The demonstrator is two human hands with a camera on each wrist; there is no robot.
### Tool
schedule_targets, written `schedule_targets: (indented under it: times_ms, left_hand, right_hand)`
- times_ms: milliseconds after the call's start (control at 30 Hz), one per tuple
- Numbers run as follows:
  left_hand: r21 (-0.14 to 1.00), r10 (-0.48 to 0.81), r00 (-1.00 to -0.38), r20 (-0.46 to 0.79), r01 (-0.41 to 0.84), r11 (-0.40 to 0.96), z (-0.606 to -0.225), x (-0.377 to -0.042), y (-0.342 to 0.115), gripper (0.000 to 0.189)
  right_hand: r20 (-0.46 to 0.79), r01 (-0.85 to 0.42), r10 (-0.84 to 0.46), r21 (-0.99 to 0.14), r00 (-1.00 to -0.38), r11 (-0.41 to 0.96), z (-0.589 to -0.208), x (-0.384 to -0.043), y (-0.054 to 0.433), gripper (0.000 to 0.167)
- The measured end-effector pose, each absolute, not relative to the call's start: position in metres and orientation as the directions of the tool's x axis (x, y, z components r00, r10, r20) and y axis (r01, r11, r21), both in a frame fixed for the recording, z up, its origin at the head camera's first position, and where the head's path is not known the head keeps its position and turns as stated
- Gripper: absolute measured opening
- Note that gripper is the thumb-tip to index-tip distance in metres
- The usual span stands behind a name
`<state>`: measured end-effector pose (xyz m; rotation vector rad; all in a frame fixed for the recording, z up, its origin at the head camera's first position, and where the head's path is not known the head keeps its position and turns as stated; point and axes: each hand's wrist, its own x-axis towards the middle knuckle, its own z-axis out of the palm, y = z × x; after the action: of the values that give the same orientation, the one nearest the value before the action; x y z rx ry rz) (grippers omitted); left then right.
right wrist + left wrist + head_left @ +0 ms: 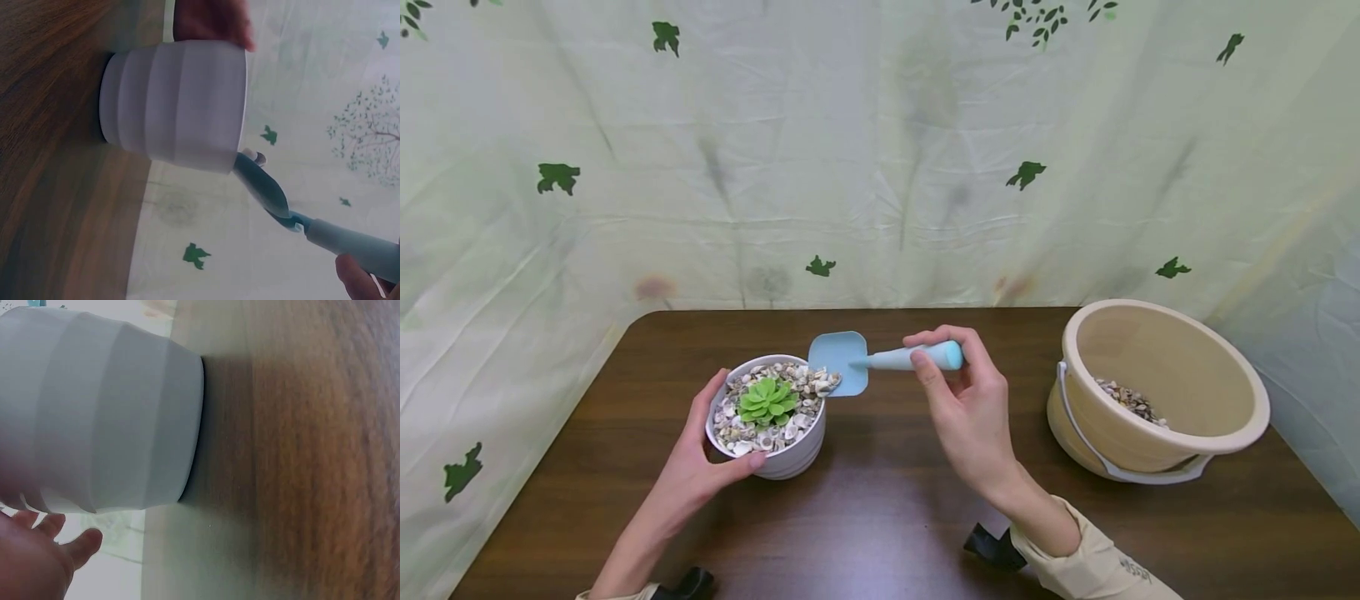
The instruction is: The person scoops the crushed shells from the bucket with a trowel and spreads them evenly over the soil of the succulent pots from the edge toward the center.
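A white ridged flowerpot [790,458] stands upright on the table, with a green succulent [767,402] amid small pebbles [735,421] that fill it to the brim. My left hand [711,450] holds the pot from the left side, thumb at the front and fingers round the far side. With my right hand [966,408] I grip the pale handle of a light blue trowel [841,360], thumb and fingers pinching it. The trowel's blade tip [247,164] is right at the pot's right rim, tilted down to it, with a few pebbles at its edge.
A beige bucket [1165,333] with a grey handle stands at the right of the brown table [880,517]; pebbles [1131,402] lie in its bottom. Behind the table hangs a pale curtain [865,150] with green leaf-like shapes.
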<state>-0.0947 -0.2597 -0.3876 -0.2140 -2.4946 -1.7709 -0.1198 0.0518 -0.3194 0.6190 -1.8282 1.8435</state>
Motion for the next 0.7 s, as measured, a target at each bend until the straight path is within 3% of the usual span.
schedule_targets:
  times_ms: [133,700]
  left_hand:
    - [0.948,0.100,-0.983,0.152,0.173,0.266,-0.388,-0.096,-0.261,0.101]
    - [0.954,0.090,-0.990,0.111,0.131,0.270,-0.387,-0.095,-0.259,0.100]
  right_hand:
    - [0.614,-0.614,0.020,-0.789,-0.789,-0.008,-0.321,-0.120,0.051,0.021]
    - [0.660,-0.660,-0.017,-0.751,-0.751,0.019,-0.320,-0.110,0.046,0.027]
